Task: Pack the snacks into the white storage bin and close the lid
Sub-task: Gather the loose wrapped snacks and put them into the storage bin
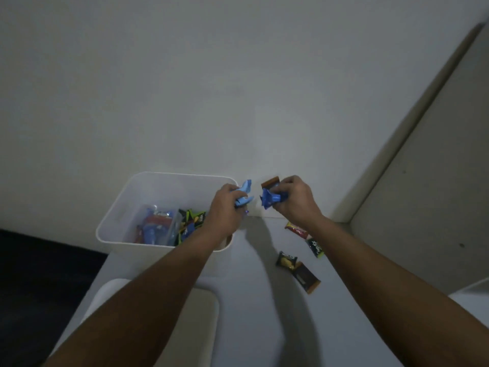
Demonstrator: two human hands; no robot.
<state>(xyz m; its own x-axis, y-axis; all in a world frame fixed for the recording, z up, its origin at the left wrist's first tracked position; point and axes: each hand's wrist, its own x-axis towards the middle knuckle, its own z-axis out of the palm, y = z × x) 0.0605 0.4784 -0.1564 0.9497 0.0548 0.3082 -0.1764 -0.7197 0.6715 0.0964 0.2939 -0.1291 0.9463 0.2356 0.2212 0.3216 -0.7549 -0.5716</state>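
The white storage bin [116, 213] stands open on the table at the left, with several snack packets [164, 226] inside. My left hand [225, 210] hovers over the bin's right rim, shut on light blue snack packets [244, 194]. Just to its right, my right hand [293, 200] is shut on a dark blue packet [270, 198] and a brown packet [270, 182]. Loose on the table to the right lie a red packet [296, 230], a black and green packet [316, 247], a black packet with a biscuit picture [286, 260] and a dark brown bar [307, 278].
The beige lid [201, 313] lies flat on the table near me, partly under my left forearm. A white wall rises behind the bin, and a beige panel [423, 194] runs along the right. Dark floor [39, 274] lies past the table's left edge.
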